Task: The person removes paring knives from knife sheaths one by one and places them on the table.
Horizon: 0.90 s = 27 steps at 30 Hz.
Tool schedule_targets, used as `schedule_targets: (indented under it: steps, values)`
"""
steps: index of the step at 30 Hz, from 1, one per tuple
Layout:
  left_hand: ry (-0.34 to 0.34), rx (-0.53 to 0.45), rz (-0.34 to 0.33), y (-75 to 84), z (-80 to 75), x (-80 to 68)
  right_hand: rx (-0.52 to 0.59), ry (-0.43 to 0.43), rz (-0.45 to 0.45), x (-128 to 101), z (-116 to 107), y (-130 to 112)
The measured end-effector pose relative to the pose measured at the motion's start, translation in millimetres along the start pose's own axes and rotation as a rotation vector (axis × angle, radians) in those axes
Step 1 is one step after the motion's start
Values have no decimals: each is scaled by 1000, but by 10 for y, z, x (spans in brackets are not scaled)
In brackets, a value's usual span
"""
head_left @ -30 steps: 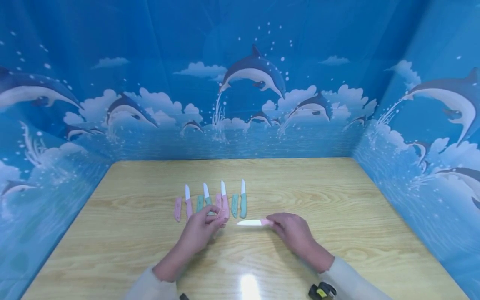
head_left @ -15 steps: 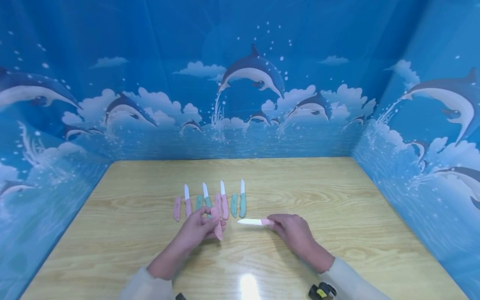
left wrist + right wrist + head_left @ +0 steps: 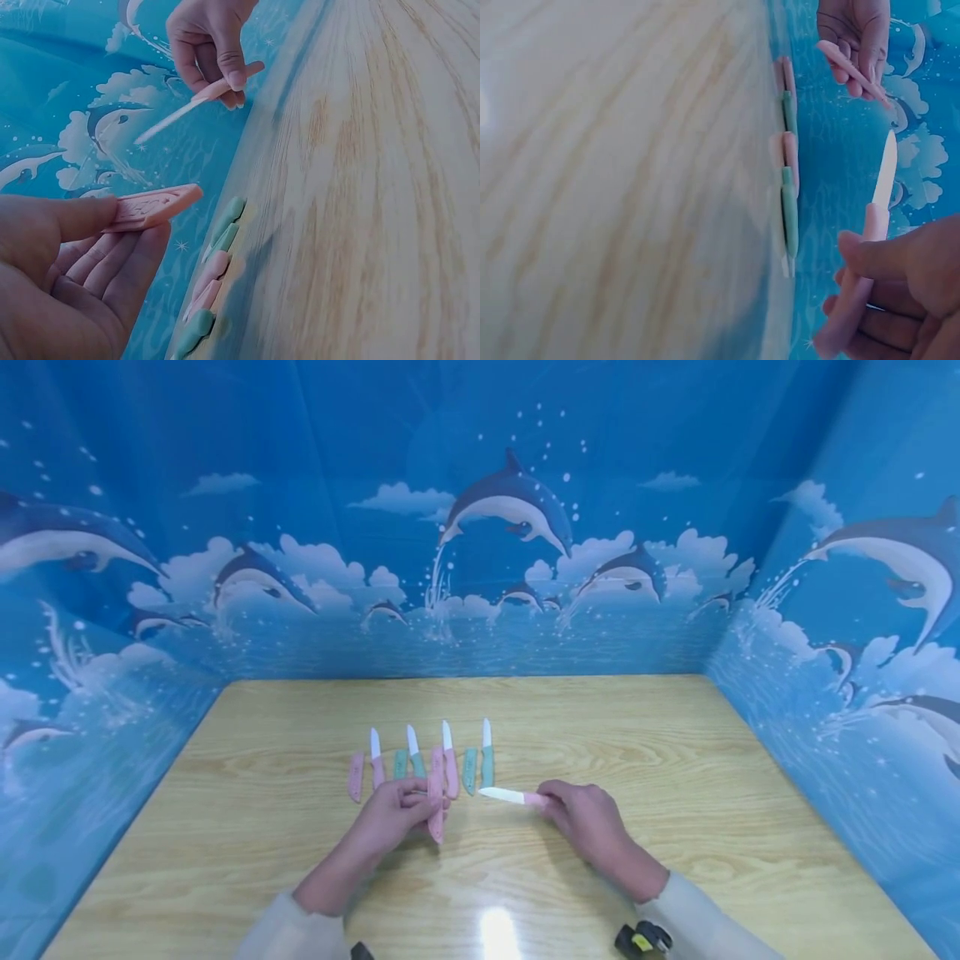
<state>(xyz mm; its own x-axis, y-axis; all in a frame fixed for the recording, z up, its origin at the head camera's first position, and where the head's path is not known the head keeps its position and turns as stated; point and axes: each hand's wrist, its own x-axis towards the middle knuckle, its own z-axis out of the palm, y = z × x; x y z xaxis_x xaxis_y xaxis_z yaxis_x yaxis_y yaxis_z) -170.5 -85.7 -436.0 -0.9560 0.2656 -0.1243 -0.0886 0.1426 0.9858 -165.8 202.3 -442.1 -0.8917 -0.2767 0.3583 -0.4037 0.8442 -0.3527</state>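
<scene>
Pink was the colour of both things the person held. From the head view, the left hand (image 3: 390,820) pinched a pink cover (image 3: 436,806) between thumb and fingers, and the cover stood almost straight up and down, just above the tabletop (image 3: 675,760). The right hand (image 3: 583,820) gripped a small knife (image 3: 512,797) by its pink handle, with the white blade pointing left at the cover. A moment before, the cover lay flat by the row and the knife sat a bit lower; now the cover was lifted and turned, and the blade tip had come up and closer to it. I think that meant the blade was about ready to slide into the cover, but they were still apart. Behind the hands lay a row of knives and covers (image 3: 420,764), pink and green, side by side. From the left wrist view, the thumb and fingers (image 3: 112,262) held the pink cover (image 3: 154,208) by one end, and its free end pointed toward the other hand. The right hand (image 3: 210,41) showed far off with the knife (image 3: 191,105), and the row (image 3: 214,270) lay by the table edge. From the right wrist view, curled fingers (image 3: 877,322) wrapped the pink handle of the knife (image 3: 874,225), blade up, and the left hand (image 3: 855,37) held the cover (image 3: 851,71) near the row (image 3: 787,172).
</scene>
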Motion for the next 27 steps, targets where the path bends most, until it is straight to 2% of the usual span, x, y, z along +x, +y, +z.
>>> schedule_targets:
  steps: [4,7,10,14,17,21,24,27]
  values:
    - [2,7,-5,7,13,-6,33,-9,12,18,-11,-48]
    - [1,8,-13,15,29,-5,142,-25,56,30,-10,-81]
    - [-2,10,-18,13,44,-1,378,-88,141,45,-10,-105]
    - [-11,8,-15,-10,61,2,805,-243,312,59,-14,-115]
    - [-10,11,-15,-26,83,12,1011,-310,439,60,-31,-116]
    - [24,40,-37,-10,117,23,1077,-318,504,70,-58,-113]
    - [37,50,-55,-3,128,27,1083,-321,504,79,-57,-102]
    - [22,35,-52,-14,132,36,1087,-316,505,80,-42,-89]
